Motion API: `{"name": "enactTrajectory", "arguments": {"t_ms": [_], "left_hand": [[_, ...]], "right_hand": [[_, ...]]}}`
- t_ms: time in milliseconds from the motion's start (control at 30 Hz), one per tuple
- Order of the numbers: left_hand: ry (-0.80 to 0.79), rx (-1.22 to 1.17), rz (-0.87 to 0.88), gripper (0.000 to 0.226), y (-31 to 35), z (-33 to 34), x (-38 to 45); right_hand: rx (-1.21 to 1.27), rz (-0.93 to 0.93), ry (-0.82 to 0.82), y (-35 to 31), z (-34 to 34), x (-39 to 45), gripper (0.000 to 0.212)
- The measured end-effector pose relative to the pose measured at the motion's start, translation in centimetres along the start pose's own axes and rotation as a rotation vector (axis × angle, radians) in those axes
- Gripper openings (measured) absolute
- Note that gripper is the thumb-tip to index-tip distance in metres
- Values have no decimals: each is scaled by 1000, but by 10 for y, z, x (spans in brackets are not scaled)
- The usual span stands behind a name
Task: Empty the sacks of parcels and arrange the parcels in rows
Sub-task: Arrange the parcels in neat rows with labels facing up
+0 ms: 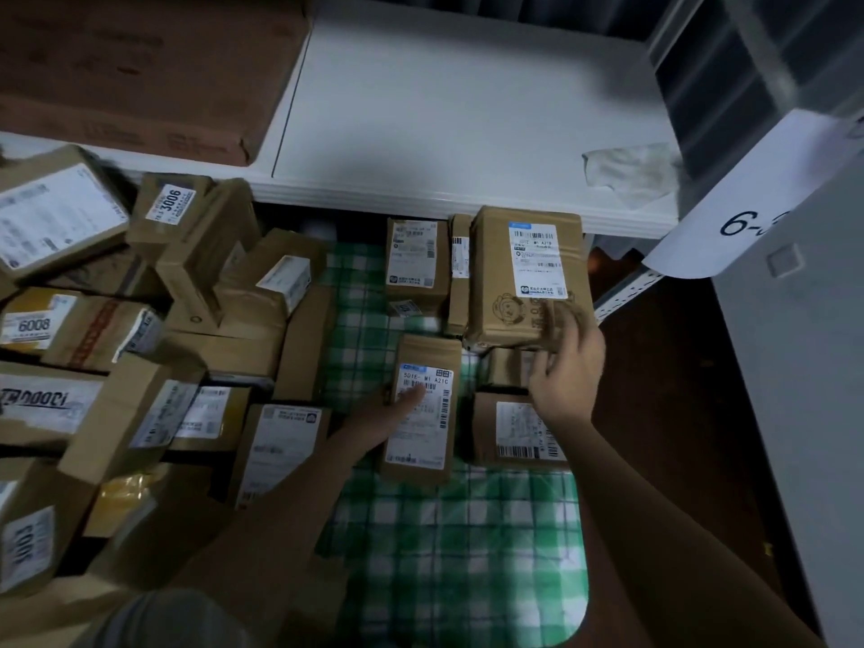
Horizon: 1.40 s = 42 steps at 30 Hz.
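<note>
Two bare hands over a green-and-white checked cloth (449,530) on the floor. Left hand (397,409) grips a narrow cardboard parcel (421,413) from its 9 o'clock edge, thumb laid flat across the white shipping label; the other fingers are hidden behind the box. That parcel lies at centre frame on the cloth. Right hand (565,362), fingers loosely spread and blurred, touches the near right corner of a larger labelled parcel (528,278) at 1 o'clock; whether it is gripping cannot be told. Beside that large parcel, toward 12 o'clock, stand a smaller labelled parcel (414,264) and a thin one on edge (459,273), side by side in a row under the rim of a white shelf (467,109). Another labelled parcel (514,430) lies at 3 o'clock, partly under the right wrist. A loose heap of cartons (140,343) fills 9 o'clock. A paper sign reading "6-" (748,217) hangs at 2 o'clock.
</note>
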<state>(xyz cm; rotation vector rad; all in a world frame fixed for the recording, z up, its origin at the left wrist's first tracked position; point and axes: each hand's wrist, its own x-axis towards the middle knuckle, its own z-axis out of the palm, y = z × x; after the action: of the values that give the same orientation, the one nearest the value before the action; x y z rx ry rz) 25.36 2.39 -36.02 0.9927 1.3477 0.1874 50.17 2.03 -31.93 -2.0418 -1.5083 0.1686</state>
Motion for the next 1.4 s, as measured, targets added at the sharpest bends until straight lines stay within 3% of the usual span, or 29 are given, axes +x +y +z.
{"name": "enactTrajectory", "arguments": {"t_ms": [67,100,200,267,367,467,567,733,767,833,933,1133,1267,1400], "left_hand": [[-14,11,0,66,0,2,-1],[-29,17,3,60,4,5,-4],[-35,28,-4,60,8,11,-2],[-41,45,3,80,5,17,4],[-37,71,21,101,-6,24,20],[-23,111,19,97,-11,25,28],[-2,118,-11,113,-16,23,33],[-6,148,13,58,11,27,4],[-6,137,11,56,12,28,3],[-3,119,-10,72,11,29,3],[19,98,-52,76,12,30,1],[96,204,-90,75,17,29,-16],[171,285,-16,61,19,13,-38],[304,306,72,25,16,-22,-59]], "right_hand": [[20,292,125,9,0,-12,62],[7,446,107,15,-1,-16,64],[0,727,-243,33,2,-19,72],[92,769,-357,37,4,-17,71],[128,762,-349,35,6,-16,62],[122,747,-412,35,5,-15,61],[183,708,-482,40,1,-13,60],[137,694,-467,49,-6,-18,73],[131,743,-453,49,-6,-20,75],[165,800,-468,49,-6,-26,78],[157,751,-452,44,-7,-27,77],[-9,420,-104,7,-14,-30,68],[110,63,-166,-34,-16,-30,63],[58,-185,-323,-76,1,-29,56]]}}
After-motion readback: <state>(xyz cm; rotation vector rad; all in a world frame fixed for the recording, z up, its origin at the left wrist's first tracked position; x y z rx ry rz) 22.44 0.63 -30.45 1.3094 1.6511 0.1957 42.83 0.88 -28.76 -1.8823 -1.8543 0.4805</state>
